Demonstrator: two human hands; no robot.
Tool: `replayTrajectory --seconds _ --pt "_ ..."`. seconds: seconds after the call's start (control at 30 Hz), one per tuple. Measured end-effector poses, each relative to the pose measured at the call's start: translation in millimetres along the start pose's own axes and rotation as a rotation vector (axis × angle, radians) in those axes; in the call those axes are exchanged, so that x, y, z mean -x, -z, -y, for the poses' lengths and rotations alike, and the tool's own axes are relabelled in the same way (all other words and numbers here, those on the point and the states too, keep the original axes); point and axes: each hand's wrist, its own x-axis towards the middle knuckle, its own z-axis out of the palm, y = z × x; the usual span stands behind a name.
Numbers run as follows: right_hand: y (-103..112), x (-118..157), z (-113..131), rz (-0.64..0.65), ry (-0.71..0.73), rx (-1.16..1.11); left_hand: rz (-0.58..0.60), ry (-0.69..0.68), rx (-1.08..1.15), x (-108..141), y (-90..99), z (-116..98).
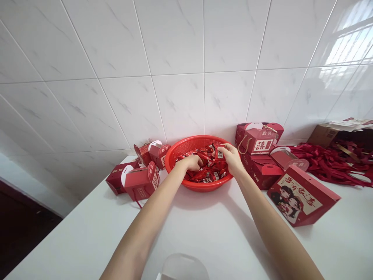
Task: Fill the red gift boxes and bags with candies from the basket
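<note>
A red plastic basket (203, 188) stands against the wall, filled with small red-wrapped candies (208, 165). Inside it, my left hand (193, 161) reaches down among the candies with its fingers curled; their tips are partly hidden, so what they grip cannot be made out. At the basket's right side, my right hand (231, 156) pinches a red candy packet (220, 154) with a white label between thumb and fingers, just above the heap.
Red gift boxes (142, 182) stand left of the basket. More red boxes (262, 140) are stacked at right, near a large box printed with a couple (303, 196). Dark red ribbons (320, 159) and a cardboard box (322, 134) lie farther right. A clear-topped object (183, 266) sits at the near edge.
</note>
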Motion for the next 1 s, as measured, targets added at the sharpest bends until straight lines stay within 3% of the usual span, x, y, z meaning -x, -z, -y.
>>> replayTrajectory --seconds 0.17,0.37,0.57,0.77,1.0 --pt "0.0 0.2 -0.7 -0.007 0.019 0.006 0.039 0.015 -0.008 -0.8 0.2 -0.3" --pt "-0.9 1.5 0.1 0.006 0.024 0.012 -0.004 -0.004 0.018 -4.4 -1.3 1.6" --pt "-1.6 3.0 1.3 0.024 0.026 0.011 -0.142 -0.033 0.040 -2.7 -1.2 0.8" --pt "-0.7 2.2 -0.5 0.011 0.039 0.024 -0.317 0.081 -0.006 -4.5 -0.4 4.6" --pt "-1.0 2.2 -0.4 0.023 0.049 0.025 -0.198 0.269 -0.155 6.1 2.1 -12.7"
